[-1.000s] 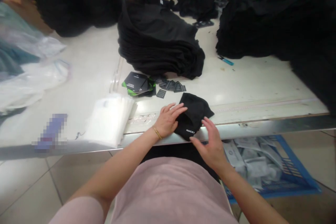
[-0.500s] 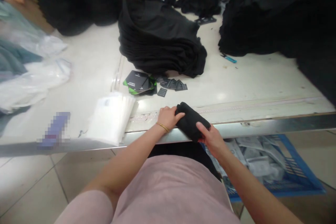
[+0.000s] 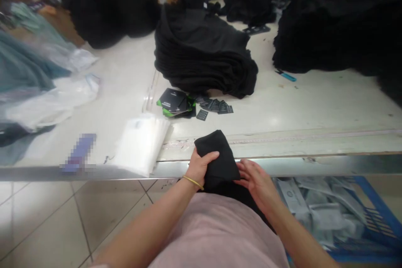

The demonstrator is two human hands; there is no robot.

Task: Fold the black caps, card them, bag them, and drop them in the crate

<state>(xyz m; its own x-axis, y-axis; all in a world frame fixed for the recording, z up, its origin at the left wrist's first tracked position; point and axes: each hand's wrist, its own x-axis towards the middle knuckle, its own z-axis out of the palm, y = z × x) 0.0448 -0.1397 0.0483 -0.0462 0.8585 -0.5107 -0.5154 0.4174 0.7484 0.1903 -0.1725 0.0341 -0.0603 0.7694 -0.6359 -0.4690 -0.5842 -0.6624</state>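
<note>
From my end I see a top (image 3: 220,230) in pale, dusty pink, plain and softly creased across its rounded front. A sliver of the left sleeve (image 3: 101,266), the same pink, shows low in my feed, with a bare forearm beyond it. A slim gold-yellow bangle (image 3: 194,182) rings the wrist just behind my left hand (image 3: 198,166). Past the top I make out black cloth (image 3: 246,198), too dark to read its cut
</note>
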